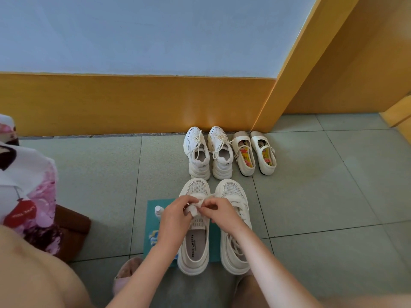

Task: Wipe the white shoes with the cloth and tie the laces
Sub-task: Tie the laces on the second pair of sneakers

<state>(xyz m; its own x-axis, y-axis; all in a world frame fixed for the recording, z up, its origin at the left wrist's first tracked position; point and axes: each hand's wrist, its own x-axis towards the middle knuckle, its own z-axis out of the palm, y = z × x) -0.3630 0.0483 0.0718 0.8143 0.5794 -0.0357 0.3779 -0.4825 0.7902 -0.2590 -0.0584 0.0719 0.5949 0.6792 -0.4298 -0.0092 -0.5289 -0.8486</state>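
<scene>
A person crouches over a pair of cream platform shoes that stand side by side, toes toward twelve o'clock, low in the middle of the view. Both hands meet over the tongue of the left shoe (193, 241). The left hand (175, 218) comes in from seven o'clock with its fingers curled, pinching the wide flat lace (198, 205). The right hand (219, 211) comes in from five o'clock and pinches the same lace between thumb and curled fingers, so that each hand holds a part of it. The two hands almost touch. The right shoe (231, 190) stands just beside the left one at its three o'clock. The right forearm crosses over its opening, and whether its lace is knotted cannot be told.

A teal cloth (151, 218) lies flat on the tiled floor (311, 196) under both shoes and shows mostly at nine o'clock of the left shoe. A small white bottle (159, 211) stands on that cloth, just beside the left wrist.

At twelve o'clock of the cream pair, near the yellow skirting (133, 103), stand white sneakers (198, 152) with loose laces. Strap flats (243, 156) with bright printed insoles sit at their three o'clock. A pink slipper (126, 272) shows at seven o'clock of the left shoe, and a flowered garment (29, 196) fills the view's nine o'clock edge.
</scene>
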